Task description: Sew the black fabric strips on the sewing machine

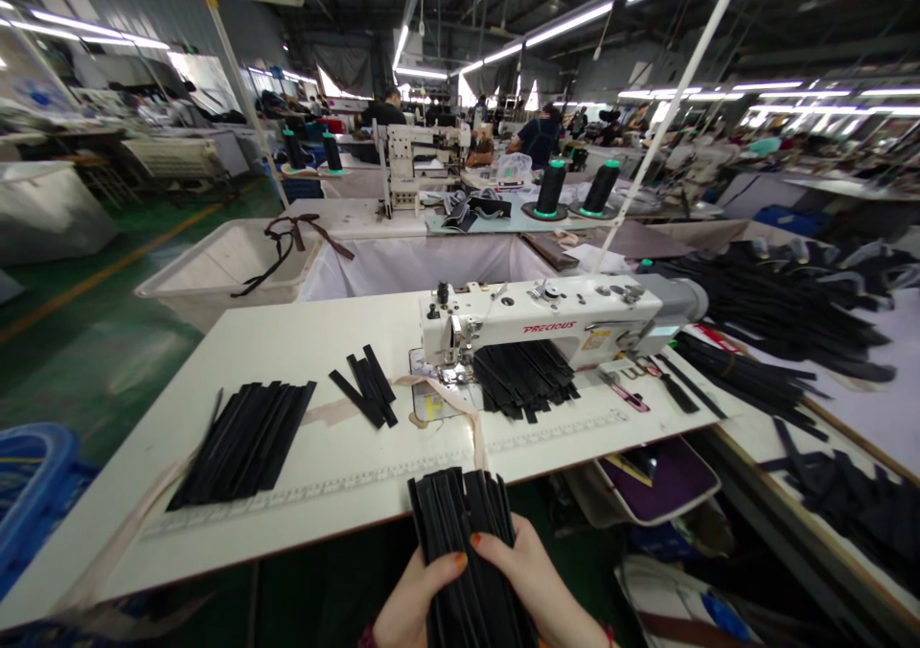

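Observation:
Between my two hands, in front of the table's near edge, is a thick bundle of black strips [460, 514]. My left hand [421, 595] grips its left side with the thumb lying across the top. On the right side my right hand [524, 571] closes round it in the same way. The fingers behind the bundle are hidden. Beyond it stands a white sewing machine [539, 317], with a pile of black strips [524, 380] under its arm. A pale tape [471, 413] runs from the needle area toward the table edge.
On the white table [345, 495] lie a row of black strips [244, 442] and a few loose strips [366, 384]. Pink-handled snips [625, 391] rest at the right. Large heaps of black pieces [783, 303] cover the right-hand surface. A cream bin [222, 265] stands behind, a blue basket [35, 485] at left.

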A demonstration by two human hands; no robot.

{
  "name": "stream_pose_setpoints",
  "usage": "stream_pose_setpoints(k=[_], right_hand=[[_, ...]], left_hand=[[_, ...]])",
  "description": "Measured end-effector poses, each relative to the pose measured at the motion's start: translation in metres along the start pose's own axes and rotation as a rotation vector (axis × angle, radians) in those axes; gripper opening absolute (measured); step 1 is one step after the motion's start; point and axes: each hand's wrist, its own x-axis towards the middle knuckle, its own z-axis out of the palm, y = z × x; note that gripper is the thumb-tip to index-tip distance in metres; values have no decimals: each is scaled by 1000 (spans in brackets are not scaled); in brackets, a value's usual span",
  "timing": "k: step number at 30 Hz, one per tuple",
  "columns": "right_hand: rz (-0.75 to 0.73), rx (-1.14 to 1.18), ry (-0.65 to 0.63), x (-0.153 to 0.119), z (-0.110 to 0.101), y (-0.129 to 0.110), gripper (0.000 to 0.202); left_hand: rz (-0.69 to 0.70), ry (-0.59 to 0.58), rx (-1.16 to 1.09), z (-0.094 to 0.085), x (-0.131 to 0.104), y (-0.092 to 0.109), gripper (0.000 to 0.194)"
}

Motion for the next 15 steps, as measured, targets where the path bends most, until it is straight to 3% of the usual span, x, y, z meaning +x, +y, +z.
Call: stream_pose_setpoints(k=[4, 7, 15], right_hand=[[65, 205, 103, 1, -1, 7, 40], [74, 242, 131, 1, 1, 7, 49], [-55, -4, -75, 0, 9, -12, 52]], left_hand=[[17, -91, 25, 2, 0, 3, 47], [31, -143, 66, 2, 1, 4, 49], [24, -79, 107, 8, 0, 0, 55]])
